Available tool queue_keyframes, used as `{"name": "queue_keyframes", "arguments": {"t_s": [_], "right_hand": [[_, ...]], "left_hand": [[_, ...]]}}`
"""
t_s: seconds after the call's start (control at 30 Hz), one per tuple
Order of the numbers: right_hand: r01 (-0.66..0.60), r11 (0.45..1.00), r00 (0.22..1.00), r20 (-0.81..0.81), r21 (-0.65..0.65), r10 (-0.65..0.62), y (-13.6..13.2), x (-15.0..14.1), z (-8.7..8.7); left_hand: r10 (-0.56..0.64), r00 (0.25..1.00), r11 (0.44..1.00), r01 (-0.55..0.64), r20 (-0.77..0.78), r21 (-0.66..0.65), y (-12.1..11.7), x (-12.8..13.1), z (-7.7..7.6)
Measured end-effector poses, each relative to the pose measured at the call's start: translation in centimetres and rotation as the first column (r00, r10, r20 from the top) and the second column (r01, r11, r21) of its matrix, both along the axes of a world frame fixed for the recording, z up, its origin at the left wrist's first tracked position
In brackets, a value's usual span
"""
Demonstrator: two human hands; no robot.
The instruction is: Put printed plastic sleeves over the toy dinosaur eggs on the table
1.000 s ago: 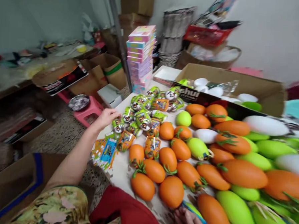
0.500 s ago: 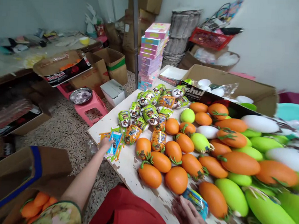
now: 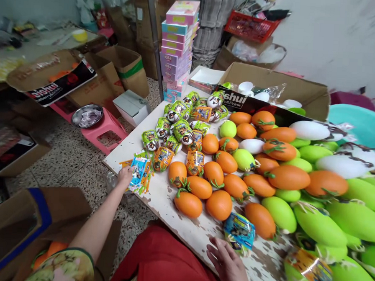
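At the table's left edge my left hand (image 3: 125, 177) pinches the edge of a blue printed packet (image 3: 138, 171), which lies on a fanned pile of orange and green packets (image 3: 146, 182). My right hand (image 3: 227, 260) is near the front edge, fingers loosely bent and holding nothing. Just beyond its fingertips sits a toy egg in a blue printed wrapper (image 3: 239, 232). Orange plastic eggs (image 3: 219, 205) with green ties lie past it. Green-wrapped eggs (image 3: 183, 131) and orange-wrapped ones (image 3: 163, 158) are grouped behind the packets.
Lime eggs (image 3: 321, 223) and white eggs (image 3: 343, 169) crowd the right side. An open carton (image 3: 287, 85) holding white and green cups stands behind them, beside a turquoise basin (image 3: 354, 124). A tall stack of boxes (image 3: 176, 52) rises at the back. A pink stool (image 3: 104, 130) bears a metal bowl (image 3: 87, 116).
My right hand has come away from the blue-wrapped egg, which now shows whole on the table. My left hand stays at the blue packet. The view has shifted slightly.
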State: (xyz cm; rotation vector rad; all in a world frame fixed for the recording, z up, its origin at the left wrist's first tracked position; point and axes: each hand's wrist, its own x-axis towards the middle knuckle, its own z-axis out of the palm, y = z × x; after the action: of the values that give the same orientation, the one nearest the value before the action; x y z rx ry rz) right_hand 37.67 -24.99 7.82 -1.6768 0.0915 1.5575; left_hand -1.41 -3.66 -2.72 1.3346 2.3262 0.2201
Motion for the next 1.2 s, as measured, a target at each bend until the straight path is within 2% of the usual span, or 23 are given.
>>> {"name": "queue_keyframes", "arguments": {"t_s": [0.17, 0.27, 0.4, 0.5, 0.57, 0.6, 0.7, 0.8, 1.0, 1.13, 1.2], "right_hand": [[-0.101, 0.993, 0.994, 0.038, 0.053, 0.099, 0.8, -0.1, -0.2], [-0.211, 0.968, 0.976, 0.088, 0.136, 0.2, 2.2, -1.0, 0.1], [-0.303, 0.896, 0.953, 0.081, 0.324, 0.293, 4.0, -3.8, 1.0], [-0.396, 0.818, 0.911, 0.064, 0.417, 0.408, 4.6, -4.9, 0.7], [-0.432, 0.799, 0.894, 0.08, 0.418, 0.441, 4.5, -4.5, 0.1], [-0.432, 0.804, 0.896, 0.093, 0.409, 0.434, 4.3, -4.0, -0.2], [-0.414, 0.826, 0.91, 0.143, 0.383, 0.389, 3.6, -2.1, -1.0], [-0.409, 0.833, 0.912, 0.197, 0.373, 0.36, 3.3, -0.8, -1.4], [-0.458, 0.789, 0.884, 0.3, 0.41, 0.358, 3.0, -1.4, -1.5], [-0.502, 0.727, 0.86, 0.359, 0.469, 0.363, 2.8, -3.1, -1.6], [-0.517, 0.711, 0.852, 0.369, 0.477, 0.371, 2.5, -4.0, -1.9]], "left_hand": [[0.037, 0.994, 0.994, -0.047, 0.103, 0.096, -1.2, 0.0, 2.6], [-0.028, 0.973, 0.988, -0.008, 0.228, 0.152, -3.0, 1.9, 5.1], [-0.242, 0.869, 0.966, 0.176, 0.432, 0.189, -7.1, 8.2, 8.5], [-0.349, 0.709, 0.933, 0.323, 0.613, 0.157, -10.6, 13.7, 10.1], [-0.312, 0.613, 0.936, 0.331, 0.726, 0.123, -12.2, 16.3, 10.7], [-0.279, 0.589, 0.945, 0.307, 0.759, 0.109, -12.6, 17.3, 10.8], [-0.208, 0.607, 0.973, 0.208, 0.767, 0.099, -13.0, 18.6, 10.9], [-0.19, 0.581, 0.976, 0.201, 0.792, 0.086, -13.0, 19.1, 11.6], [-0.017, 0.263, 0.983, 0.18, 0.965, -0.032, -13.8, 20.4, 13.6], [0.065, 0.122, 0.957, 0.275, 0.99, -0.097, -14.7, 19.9, 13.7], [0.148, 0.043, 0.95, 0.272, 0.988, -0.154, -15.0, 19.0, 13.7]]}}
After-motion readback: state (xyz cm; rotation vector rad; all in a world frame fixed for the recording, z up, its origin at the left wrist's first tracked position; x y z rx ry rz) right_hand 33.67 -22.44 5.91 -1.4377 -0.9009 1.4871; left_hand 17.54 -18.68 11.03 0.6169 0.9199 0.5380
